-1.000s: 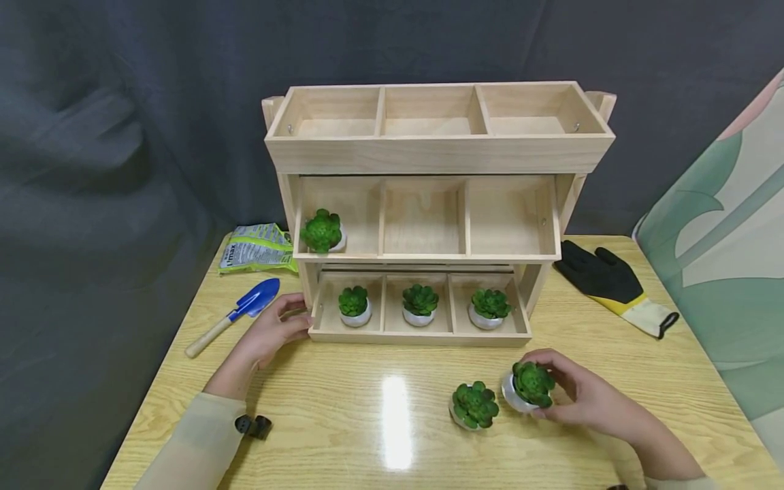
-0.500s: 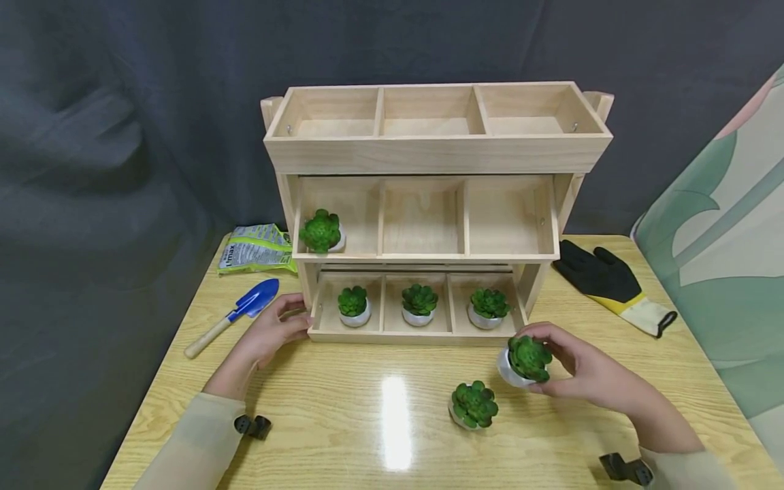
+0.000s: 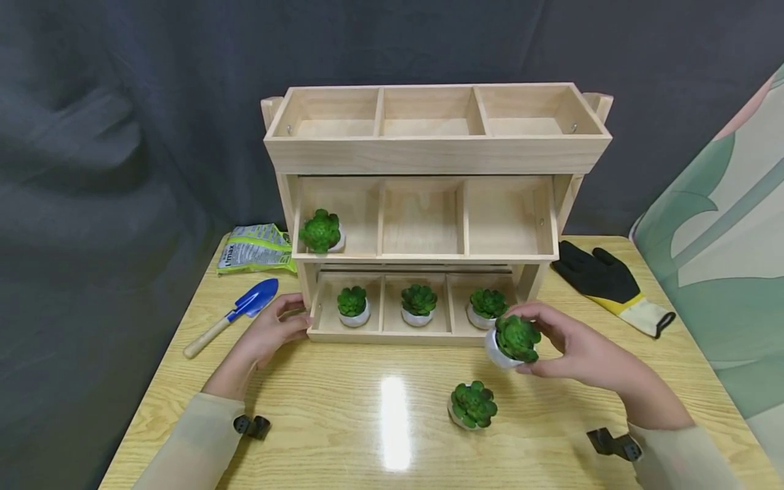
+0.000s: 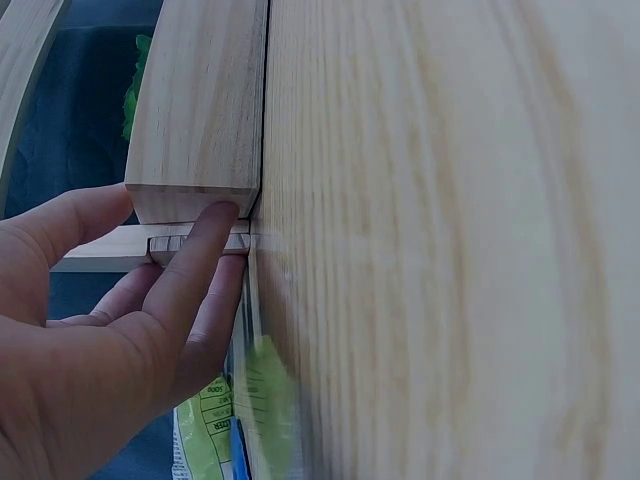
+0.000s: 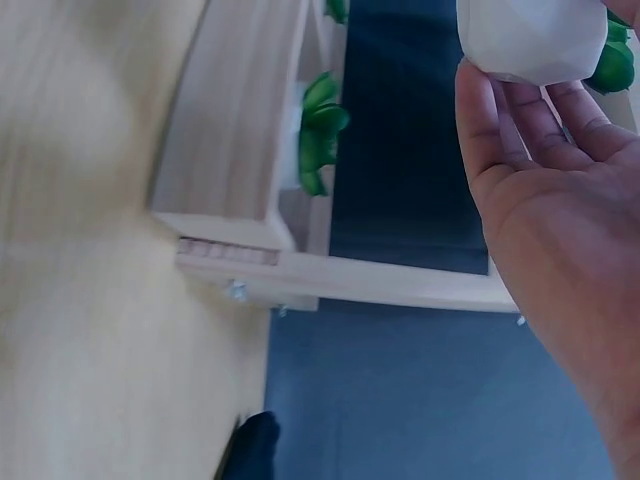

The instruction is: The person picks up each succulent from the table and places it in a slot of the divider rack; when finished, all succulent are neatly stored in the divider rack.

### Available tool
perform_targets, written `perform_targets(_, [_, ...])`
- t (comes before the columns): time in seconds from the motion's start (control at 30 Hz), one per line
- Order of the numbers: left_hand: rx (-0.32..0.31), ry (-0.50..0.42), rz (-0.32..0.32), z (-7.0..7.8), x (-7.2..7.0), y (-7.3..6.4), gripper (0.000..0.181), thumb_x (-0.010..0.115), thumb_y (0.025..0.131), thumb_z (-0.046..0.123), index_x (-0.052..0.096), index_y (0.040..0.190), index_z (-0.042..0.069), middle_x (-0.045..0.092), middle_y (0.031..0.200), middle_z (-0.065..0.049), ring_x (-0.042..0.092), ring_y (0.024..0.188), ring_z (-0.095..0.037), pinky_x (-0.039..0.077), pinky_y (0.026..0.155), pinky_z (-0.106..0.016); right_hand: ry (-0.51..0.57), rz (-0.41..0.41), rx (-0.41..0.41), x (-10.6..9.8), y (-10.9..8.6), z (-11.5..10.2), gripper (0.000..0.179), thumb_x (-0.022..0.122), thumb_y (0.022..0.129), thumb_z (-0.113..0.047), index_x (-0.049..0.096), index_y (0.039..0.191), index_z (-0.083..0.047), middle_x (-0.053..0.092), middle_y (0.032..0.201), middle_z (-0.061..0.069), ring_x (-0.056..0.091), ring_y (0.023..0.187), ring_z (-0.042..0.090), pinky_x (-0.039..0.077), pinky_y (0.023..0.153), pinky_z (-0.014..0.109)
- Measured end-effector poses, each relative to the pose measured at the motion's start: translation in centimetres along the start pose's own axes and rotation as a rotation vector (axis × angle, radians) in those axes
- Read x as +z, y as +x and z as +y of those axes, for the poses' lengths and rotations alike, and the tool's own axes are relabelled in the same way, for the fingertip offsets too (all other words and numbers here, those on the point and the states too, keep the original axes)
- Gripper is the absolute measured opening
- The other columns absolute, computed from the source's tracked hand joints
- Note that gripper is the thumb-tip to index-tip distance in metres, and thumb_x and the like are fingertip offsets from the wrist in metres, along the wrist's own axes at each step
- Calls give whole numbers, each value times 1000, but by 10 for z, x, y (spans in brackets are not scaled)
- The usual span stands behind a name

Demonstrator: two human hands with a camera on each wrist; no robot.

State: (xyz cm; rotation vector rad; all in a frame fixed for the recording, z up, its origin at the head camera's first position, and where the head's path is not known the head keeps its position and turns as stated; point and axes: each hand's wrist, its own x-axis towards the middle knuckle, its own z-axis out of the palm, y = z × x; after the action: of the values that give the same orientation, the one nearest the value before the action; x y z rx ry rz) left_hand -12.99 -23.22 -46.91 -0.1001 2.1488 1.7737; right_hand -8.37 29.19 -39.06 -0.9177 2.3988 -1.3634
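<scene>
My right hand [image 3: 576,350] grips a small potted succulent [image 3: 517,338] by its white pot, thumb on the near side and fingers on the far side. It overlaps the lower right corner of a three-tier wooden plant shelf [image 3: 437,156]. From the right wrist view, the white pot [image 5: 530,40] is tilted above the curled fingers. At the shelf's lower left corner my left hand [image 3: 275,330] holds the end of the bottom tray; in the left wrist view its thumb and fingers [image 4: 185,265] close around that wooden end. Another potted succulent [image 3: 473,405] stands on the table in front.
Three potted succulents, one of them [image 3: 419,303] in the middle, sit in the bottom tray's compartments. One more [image 3: 321,231] is in the middle tier's left compartment. A blue trowel [image 3: 233,316] and a green bag [image 3: 257,248] lie left, a black-and-yellow glove [image 3: 612,282] right.
My right hand has carried the potted succulent up and to the left, from the table toward the shelf's lower right corner. The left hand stays at the tray end.
</scene>
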Motion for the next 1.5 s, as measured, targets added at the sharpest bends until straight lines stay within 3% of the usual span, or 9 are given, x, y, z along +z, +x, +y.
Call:
perform_targets(0.37, [0,-6,2,-3,0,0,68,63,106,6,29,164,-2,35,166,-28,47,150,-48,59,111,-40,-3,-52,-76,-16,38,-31,69,84,87,3,53,146,-15,54,147,-3,60,122,9,48,105,14])
perform_targets(0.6, [2,-5,-4,-2,-1,1,68,63,106,7,29,164,-1,35,165,-28,47,150,-48,60,110,-40,-18,-93,-152,-26,65,-52,72,81,85,10,52,147,-11,54,146,-3,60,119,10,52,102,16])
perform_targets(0.7, [1,-3,-4,-2,-1,1,68,63,106,7,29,164,-1,35,165,-28,47,150,-48,60,110,-41,-6,-110,-148,-28,77,-60,71,81,86,9,52,147,-14,54,146,1,59,123,11,53,102,17])
perform_targets(0.93, [1,-1,-6,-3,-1,1,68,63,106,8,29,164,0,36,165,-28,48,149,-48,60,111,-41,-9,-128,-158,-29,99,-72,65,82,88,6,53,145,-8,55,143,-4,62,118,13,57,100,22])
perform_targets(1.17, [1,-4,-7,-2,-1,1,67,63,106,8,29,164,-1,36,165,-28,47,150,-48,60,110,-39,-74,-72,-208,-34,124,-79,62,83,87,4,57,142,-10,61,135,1,59,119,11,50,105,18])
perform_targets(1.4, [1,0,-11,-2,-1,1,67,63,106,8,29,163,-1,35,165,-28,47,150,-47,60,110,-39,-192,9,-147,-36,149,-85,61,87,85,-3,59,140,-11,65,131,-1,60,117,10,49,104,18])
perform_targets(1.5, [0,-1,-11,-2,-1,1,67,63,106,8,29,163,-1,35,165,-28,47,150,-47,60,109,-38,-220,27,-104,-36,160,-87,62,88,85,-6,59,140,-11,64,131,1,61,115,14,52,105,28])
